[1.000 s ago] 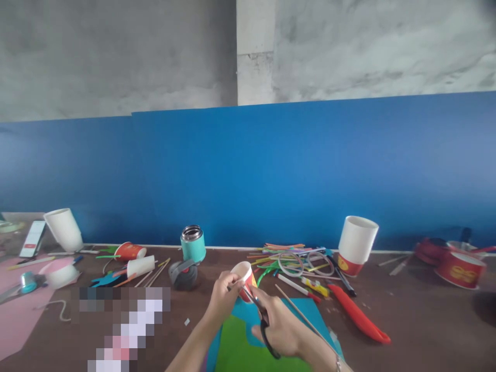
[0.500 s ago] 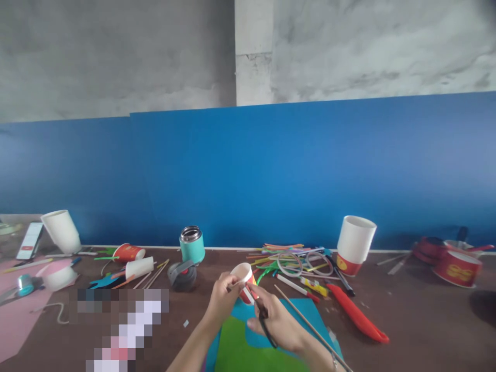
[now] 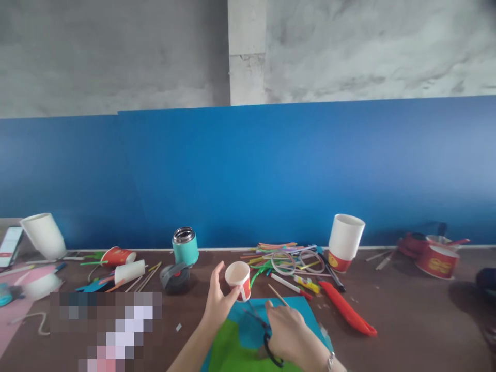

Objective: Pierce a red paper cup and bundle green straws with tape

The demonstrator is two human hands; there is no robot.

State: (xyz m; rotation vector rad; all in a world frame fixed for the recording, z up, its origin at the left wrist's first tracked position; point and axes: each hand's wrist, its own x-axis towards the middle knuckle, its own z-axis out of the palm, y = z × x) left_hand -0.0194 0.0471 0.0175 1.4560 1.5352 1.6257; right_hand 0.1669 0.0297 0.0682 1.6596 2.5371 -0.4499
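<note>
A small red and white paper cup [image 3: 237,276] stands mouth up near the back edge of the colored paper. A white strip runs down its front. My left hand [image 3: 219,302] is beside it, its thumb on the strip and its forefinger stretched up, apart from the cup; the other fingers are mostly hidden. Dark-handled scissors [image 3: 267,336] are in my right hand [image 3: 289,330], their slightly blurred blades pointing toward the cup's base. Beneath lie a blue sheet [image 3: 306,310] and a green sheet [image 3: 227,346].
Behind the paper lie colored sticks [image 3: 277,248], a marker [image 3: 289,285] and a red balloon-like piece [image 3: 346,310]. Tall white cups [image 3: 346,237] stand at the back. A teal flask [image 3: 186,250] and its grey lid [image 3: 175,278] are left. Red bowls [image 3: 437,261] sit right.
My right hand and the scissors have drawn down and away from the cup. The left hand has gone from pinching at the rim to fingers spread, thumb on the strip.
</note>
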